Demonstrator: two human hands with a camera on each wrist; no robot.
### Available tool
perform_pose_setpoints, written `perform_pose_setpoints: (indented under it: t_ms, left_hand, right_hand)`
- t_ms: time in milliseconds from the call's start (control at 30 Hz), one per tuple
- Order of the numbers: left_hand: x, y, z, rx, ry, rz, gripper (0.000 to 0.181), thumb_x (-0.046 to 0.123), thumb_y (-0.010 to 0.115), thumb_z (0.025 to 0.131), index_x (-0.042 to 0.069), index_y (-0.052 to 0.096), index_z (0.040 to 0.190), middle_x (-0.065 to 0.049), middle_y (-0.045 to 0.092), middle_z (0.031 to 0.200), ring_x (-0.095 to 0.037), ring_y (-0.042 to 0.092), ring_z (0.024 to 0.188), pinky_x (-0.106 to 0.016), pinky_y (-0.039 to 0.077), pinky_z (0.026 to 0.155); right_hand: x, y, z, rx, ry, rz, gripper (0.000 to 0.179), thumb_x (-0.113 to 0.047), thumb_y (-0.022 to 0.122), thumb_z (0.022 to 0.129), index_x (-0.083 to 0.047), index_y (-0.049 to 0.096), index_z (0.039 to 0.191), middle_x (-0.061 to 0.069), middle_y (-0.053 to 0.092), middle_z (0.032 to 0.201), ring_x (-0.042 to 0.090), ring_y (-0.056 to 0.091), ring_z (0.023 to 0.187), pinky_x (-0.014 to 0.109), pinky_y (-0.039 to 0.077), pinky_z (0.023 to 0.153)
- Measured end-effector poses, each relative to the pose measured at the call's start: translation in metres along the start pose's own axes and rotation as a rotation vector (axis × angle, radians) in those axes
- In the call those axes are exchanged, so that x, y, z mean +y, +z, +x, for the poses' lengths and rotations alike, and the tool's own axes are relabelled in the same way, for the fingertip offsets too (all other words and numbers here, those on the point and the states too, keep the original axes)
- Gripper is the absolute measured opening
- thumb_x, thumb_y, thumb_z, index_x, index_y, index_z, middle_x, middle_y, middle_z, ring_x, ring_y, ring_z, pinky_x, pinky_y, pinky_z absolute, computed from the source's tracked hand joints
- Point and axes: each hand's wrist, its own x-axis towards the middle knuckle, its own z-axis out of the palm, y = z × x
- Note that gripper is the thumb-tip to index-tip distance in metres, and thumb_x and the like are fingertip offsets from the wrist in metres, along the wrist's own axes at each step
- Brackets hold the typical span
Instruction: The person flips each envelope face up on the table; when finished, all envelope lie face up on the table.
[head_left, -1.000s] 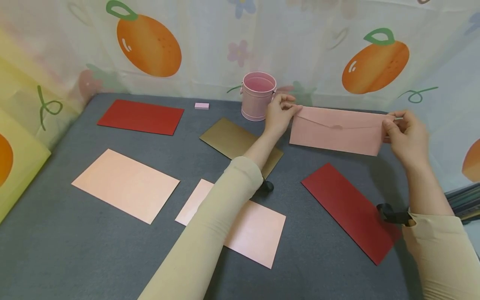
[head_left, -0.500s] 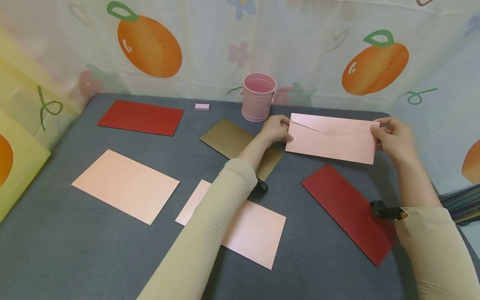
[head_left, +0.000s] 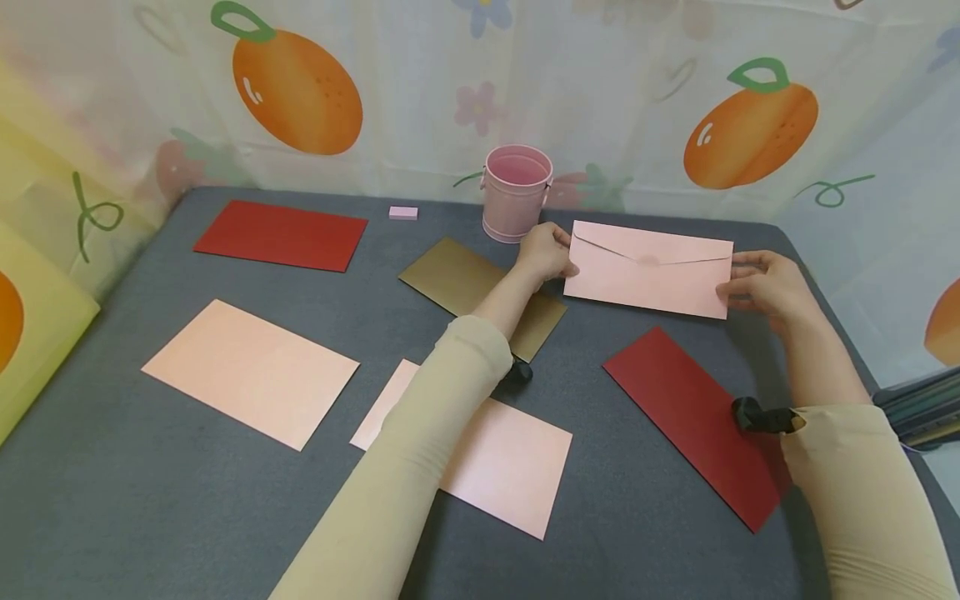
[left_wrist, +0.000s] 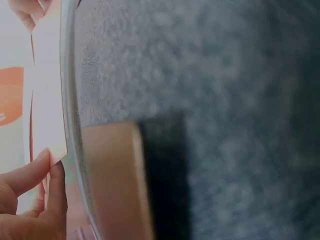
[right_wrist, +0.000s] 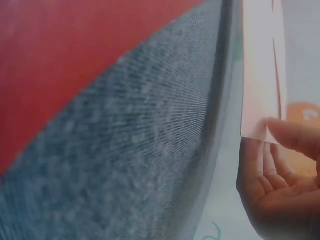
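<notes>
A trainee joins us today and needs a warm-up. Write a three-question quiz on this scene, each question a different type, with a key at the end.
1. Multiple choice: where do the left hand and right hand hold the pink envelope?
A) both on its lower long edge
B) one at each short end
C) both on its upper long edge

2. True or false: the pink bucket stands upright with its top open.

3. Fill in: in the head view, the small lilac block lies between the pink bucket and a flat piece coloured ___.

Key: 1. B; 2. True; 3. red
</notes>
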Motion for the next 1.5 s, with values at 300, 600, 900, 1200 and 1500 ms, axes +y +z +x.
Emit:
perform_pose_setpoints:
  t_ms: [300, 600, 900, 1200, 1500]
  left_hand:
    - [0.002, 0.009, -0.002, 0.093, 0.046, 0.082, 0.033, 0.0, 0.074, 0.078, 0.002, 0.065, 0.109, -0.012, 0.074, 0.106, -0.022, 0.066, 0.098, -0.022, 0.051, 0.074]
    - [0.005, 0.014, -0.003, 0.008, 0.01, 0.104, 0.068, -0.009, 0.065, 0.076, 0.013, 0.054, 0.139, -0.01, 0.072, 0.112, -0.016, 0.055, 0.082, -0.018, 0.04, 0.056]
    - [0.004, 0.02, -0.002, -0.032, 0.007, 0.226, 0.071, 0.002, 0.074, 0.08, 0.018, 0.05, 0.145, -0.007, 0.054, 0.148, -0.029, 0.051, 0.132, -0.032, 0.051, 0.097]
    - [0.004, 0.025, -0.002, -0.048, 0.047, 0.334, 0.07, 0.005, 0.074, 0.083, 0.013, 0.048, 0.147, -0.006, 0.074, 0.111, -0.027, 0.058, 0.124, -0.032, 0.051, 0.101]
    - [0.005, 0.028, -0.003, -0.024, 0.064, 0.403, 0.064, 0.008, 0.075, 0.083, 0.011, 0.052, 0.143, -0.005, 0.058, 0.144, -0.028, 0.052, 0.136, -0.034, 0.05, 0.105]
  right_hand:
    - [0.008, -0.004, 0.003, 0.044, 0.049, 0.086, 0.062, -0.012, 0.067, 0.093, -0.021, 0.036, 0.146, -0.029, 0.054, 0.087, -0.011, 0.061, 0.077, 0.012, 0.054, 0.073]
    - [0.005, -0.012, 0.007, 0.042, 0.146, 0.313, 0.072, -0.01, 0.072, 0.088, -0.027, 0.039, 0.15, -0.024, 0.062, 0.076, -0.004, 0.065, 0.071, 0.014, 0.056, 0.066]
    - [0.01, -0.015, 0.015, 0.018, 0.149, 0.054, 0.074, -0.028, 0.063, 0.096, -0.021, 0.023, 0.158, -0.026, 0.052, 0.084, -0.01, 0.057, 0.075, 0.013, 0.053, 0.07]
    - [0.013, -0.011, 0.022, -0.025, 0.136, 0.025, 0.082, -0.002, 0.063, 0.093, -0.009, 0.015, 0.159, -0.029, 0.053, 0.076, -0.009, 0.06, 0.073, 0.015, 0.056, 0.073]
    - [0.015, -0.008, 0.027, -0.008, 0.039, -0.083, 0.085, 0.005, 0.074, 0.081, 0.008, 0.025, 0.152, -0.014, 0.063, 0.083, -0.007, 0.06, 0.064, 0.016, 0.056, 0.063]
